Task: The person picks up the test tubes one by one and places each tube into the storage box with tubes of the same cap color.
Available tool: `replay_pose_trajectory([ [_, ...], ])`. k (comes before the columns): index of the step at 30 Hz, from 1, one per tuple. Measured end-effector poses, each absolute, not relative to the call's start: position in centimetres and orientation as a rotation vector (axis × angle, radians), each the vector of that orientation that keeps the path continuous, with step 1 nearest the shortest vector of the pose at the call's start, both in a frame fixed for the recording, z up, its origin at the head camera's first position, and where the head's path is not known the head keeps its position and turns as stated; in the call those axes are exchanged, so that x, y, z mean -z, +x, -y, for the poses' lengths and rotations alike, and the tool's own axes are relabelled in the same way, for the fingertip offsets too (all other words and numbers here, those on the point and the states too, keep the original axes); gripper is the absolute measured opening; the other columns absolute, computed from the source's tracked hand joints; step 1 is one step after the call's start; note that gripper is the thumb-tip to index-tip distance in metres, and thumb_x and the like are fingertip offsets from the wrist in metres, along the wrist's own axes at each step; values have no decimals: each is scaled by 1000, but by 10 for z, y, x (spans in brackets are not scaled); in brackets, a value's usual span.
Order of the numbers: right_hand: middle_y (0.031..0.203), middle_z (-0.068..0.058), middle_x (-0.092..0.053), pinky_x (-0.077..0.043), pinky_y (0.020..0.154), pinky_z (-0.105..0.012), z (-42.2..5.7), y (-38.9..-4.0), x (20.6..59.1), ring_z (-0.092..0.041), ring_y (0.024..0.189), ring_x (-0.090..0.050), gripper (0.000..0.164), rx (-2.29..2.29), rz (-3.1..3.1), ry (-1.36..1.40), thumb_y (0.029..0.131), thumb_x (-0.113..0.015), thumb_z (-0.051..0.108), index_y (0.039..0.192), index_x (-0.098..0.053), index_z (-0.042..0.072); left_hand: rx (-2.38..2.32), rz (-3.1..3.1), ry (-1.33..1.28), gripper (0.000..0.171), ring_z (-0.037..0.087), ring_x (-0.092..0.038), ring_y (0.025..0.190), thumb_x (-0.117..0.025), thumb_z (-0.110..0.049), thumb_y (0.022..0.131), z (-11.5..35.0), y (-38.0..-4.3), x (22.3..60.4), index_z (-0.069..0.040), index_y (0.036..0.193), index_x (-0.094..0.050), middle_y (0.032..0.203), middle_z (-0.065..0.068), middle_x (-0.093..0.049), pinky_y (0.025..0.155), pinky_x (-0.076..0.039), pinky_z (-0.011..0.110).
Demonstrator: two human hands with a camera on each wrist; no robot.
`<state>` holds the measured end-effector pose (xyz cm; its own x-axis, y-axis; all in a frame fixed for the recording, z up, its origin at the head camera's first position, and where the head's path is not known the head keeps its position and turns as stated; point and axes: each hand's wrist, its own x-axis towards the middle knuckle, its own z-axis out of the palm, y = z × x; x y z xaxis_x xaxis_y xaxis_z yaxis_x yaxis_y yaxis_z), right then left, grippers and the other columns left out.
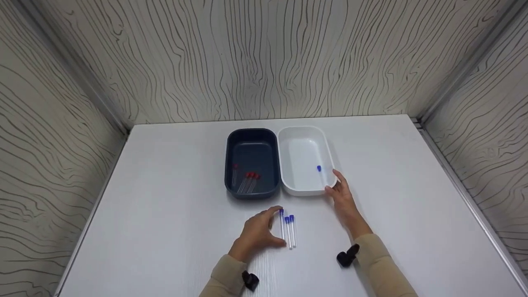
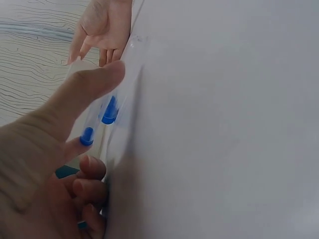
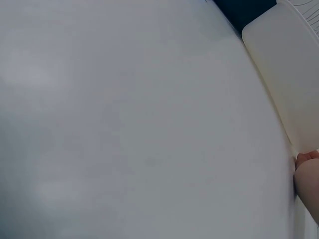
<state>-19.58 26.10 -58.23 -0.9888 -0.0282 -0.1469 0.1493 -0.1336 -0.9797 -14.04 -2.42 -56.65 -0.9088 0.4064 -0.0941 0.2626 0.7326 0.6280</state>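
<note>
My left hand [image 1: 256,229] pinches a clear tube with a blue cap [image 1: 281,211] lengthwise, thumb at the bottom end and index finger at the cap. Right beside it, two more blue-capped tubes [image 1: 293,232] lie on the table. In the left wrist view, the held tube's blue cap [image 2: 86,136] meets the index fingertip, and the other fingers curl below. My right hand [image 1: 344,201] grips the near right corner of a white tray [image 1: 304,192], thumb on the front wall and fingers along the side. One blue-capped tube [image 1: 319,168] lies inside that tray.
A dark blue tray [image 1: 252,195] stands against the white tray's left side and holds several red-capped tubes [image 1: 248,175]. Both trays sit on a white table [image 1: 173,185]. Wood-patterned panels [image 1: 264,62] enclose the table at the back and sides.
</note>
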Motion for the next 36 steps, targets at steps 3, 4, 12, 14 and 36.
replay_pose_trajectory([
  [3, 165, -13, 1, -7, 126, -46, -261, -196, 582, -32, 153, -6, 68, 2270, -1981, 136, 99, -51, 13, 154, -12, 23, -923, -2709, 531, 96, 10, -50, 83, -91, -41, 58, 25, -141, 563, -25, 141, -46, 94, -3, -63, 83, -50, 35],
  [4, 165, -13, 1, -8, 125, -46, -261, -196, 582, -32, 153, -7, 68, 2270, -1978, 136, 99, -51, 13, 154, -12, 24, -920, -2707, 536, 96, 9, -49, 82, -91, -41, 58, 25, -141, 562, -25, 140, -46, 92, -3, -62, 81, -49, 34],
  [12, 165, -13, -2, -14, 122, -42, -262, -195, 583, -32, 152, -10, 67, 2270, -1985, 147, 99, -50, 14, 153, -11, 23, -970, -2682, 582, 94, 5, -40, 69, -92, -36, 58, 25, -144, 549, -24, 140, -47, 80, 0, -57, 63, -33, 22],
  [14, 165, -13, -3, -17, 120, -40, -262, -196, 582, -31, 152, -11, 67, 2248, -2005, 167, 99, -50, 15, 153, -12, 23, -979, -2691, 606, 94, 5, -38, 67, -91, -37, 58, 24, -145, 545, -23, 140, -48, 77, -3, -53, 62, -32, 21],
  [36, 161, -21, -17, -41, 98, -6, -276, -206, 572, -29, 151, -16, 50, 2126, -2174, 157, 98, -54, 14, 142, -36, -1, -887, -2733, 799, 93, 6, -36, 64, -86, -48, 63, -1, -174, 501, -28, 143, -43, 85, 8, -64, 56, -27, 19],
])
